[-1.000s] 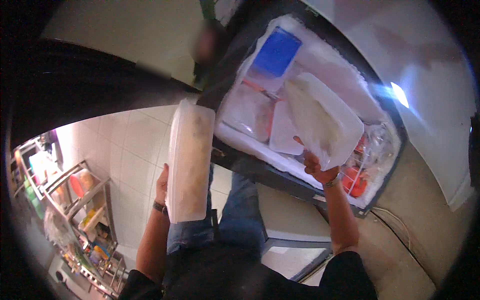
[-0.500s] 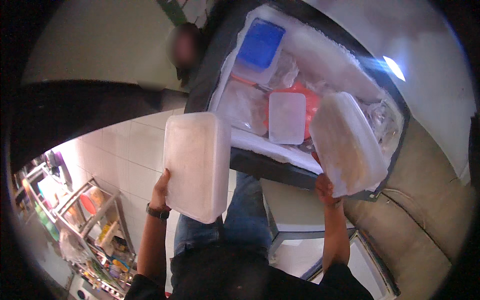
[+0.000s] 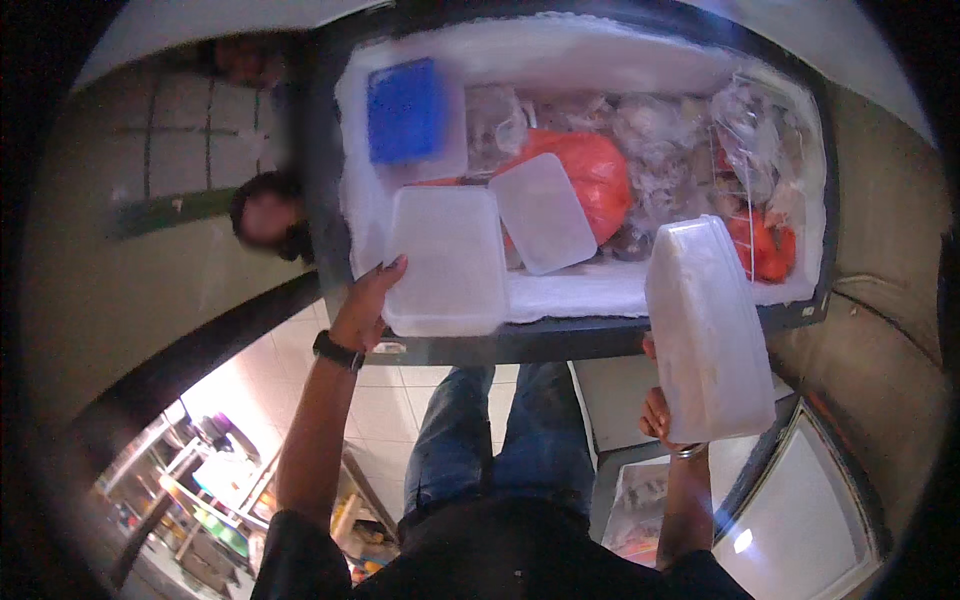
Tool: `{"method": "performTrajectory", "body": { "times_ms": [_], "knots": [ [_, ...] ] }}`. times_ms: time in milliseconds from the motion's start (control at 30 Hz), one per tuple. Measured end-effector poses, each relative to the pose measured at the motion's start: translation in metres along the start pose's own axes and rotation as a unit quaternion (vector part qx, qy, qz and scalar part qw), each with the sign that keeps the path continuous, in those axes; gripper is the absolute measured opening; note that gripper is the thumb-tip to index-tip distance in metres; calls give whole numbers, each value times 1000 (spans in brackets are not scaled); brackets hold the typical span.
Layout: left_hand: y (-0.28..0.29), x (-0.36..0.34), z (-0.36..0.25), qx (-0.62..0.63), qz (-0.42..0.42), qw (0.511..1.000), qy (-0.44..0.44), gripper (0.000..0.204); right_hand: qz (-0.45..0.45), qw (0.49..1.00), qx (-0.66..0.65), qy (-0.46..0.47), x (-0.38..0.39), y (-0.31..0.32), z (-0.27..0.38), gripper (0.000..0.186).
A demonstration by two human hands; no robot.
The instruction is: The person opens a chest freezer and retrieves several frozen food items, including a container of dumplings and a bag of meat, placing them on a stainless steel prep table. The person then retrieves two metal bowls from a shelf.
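My left hand (image 3: 366,308) grips the left edge of a frosted plastic container (image 3: 447,265), which is over the near left part of an open chest freezer (image 3: 570,349). I cannot tell if its underside rests on anything. My right hand (image 3: 660,416) is closed on a thicker whitish plastic container (image 3: 712,330), tilted on its side at the freezer's near rim. Between them, inside the freezer, a smaller translucent container (image 3: 543,214) lies against a red plastic bag (image 3: 606,180).
A blue-lidded container (image 3: 404,110) sits in the freezer's far left corner. Clear plastic bags (image 3: 655,135) and a wire divider (image 3: 745,190) fill the right side. Another person (image 3: 268,215) is beyond the freezer's left side. A cluttered shelf rack (image 3: 215,490) stands at lower left.
The left container has moved from outside the freezer to over its inside. The right container has turned more onto its edge. My view has shifted, showing more of the freezer's right side.
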State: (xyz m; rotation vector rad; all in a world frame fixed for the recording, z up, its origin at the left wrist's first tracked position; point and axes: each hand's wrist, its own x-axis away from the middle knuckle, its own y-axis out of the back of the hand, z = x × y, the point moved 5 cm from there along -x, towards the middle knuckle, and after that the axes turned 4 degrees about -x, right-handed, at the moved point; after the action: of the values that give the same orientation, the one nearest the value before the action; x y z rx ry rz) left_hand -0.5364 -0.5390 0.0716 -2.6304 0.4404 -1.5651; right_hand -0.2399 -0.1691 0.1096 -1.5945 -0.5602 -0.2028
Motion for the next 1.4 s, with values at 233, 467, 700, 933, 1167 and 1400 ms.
{"method": "performTrajectory", "body": {
  "times_ms": [233, 467, 700, 933, 1167, 1400],
  "knots": [
    [21, -96, 26, -75, -50, 982, 164, 55, -84, 993, -15, 82, 40, 21, 23, 85],
    [13, -113, 36, -81, -49, 986, 134, 56, -129, 984, -35, 119, 55, 41, 23, 81],
    [65, -141, 38, -485, -215, 846, -62, 59, -166, 977, -18, 132, 57, 44, 23, 78],
    [-79, -14, -12, -235, 25, 967, -97, 82, -244, 951, 29, 190, 32, 37, 17, 75],
    [-123, 152, 31, -127, 173, 974, -67, 108, -181, 863, 463, 91, -53, -18, -70, 60],
    [-15, 255, 83, -9, 99, 959, -267, 88, 50, 667, 742, 56, -68, -143, -185, 78]
  ]
}}
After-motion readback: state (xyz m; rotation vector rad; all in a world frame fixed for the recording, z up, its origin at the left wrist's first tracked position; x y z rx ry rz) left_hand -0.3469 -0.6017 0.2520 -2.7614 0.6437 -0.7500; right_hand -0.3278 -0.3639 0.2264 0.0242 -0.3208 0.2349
